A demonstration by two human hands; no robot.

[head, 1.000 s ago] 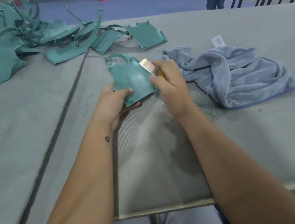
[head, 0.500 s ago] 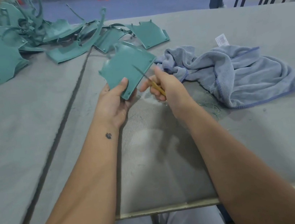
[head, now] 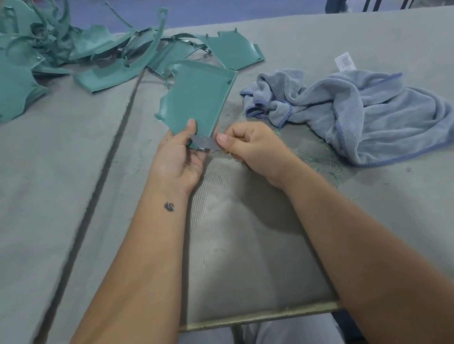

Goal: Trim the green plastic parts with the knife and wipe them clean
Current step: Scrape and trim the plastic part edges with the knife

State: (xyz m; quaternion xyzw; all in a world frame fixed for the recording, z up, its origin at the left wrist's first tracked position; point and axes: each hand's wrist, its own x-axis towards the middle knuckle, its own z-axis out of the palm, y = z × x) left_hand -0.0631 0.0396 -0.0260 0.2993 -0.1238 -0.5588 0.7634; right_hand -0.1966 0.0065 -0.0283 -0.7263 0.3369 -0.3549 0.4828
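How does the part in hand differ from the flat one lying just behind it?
The held part is lifted off the table, pinched at its near corner by the left hand, with the knife in the right hand at its near edge. The lying part rests flat, untouched, at the edge of the pile. Both are green panels of similar shape.

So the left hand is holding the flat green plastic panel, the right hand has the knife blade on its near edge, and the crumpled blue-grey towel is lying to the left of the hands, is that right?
Not quite. The head view shows the crumpled blue-grey towel lying to the right of the hands, not the left. The rest holds: the left hand grips the flat green plastic panel, and the right hand has the knife blade on its near edge.
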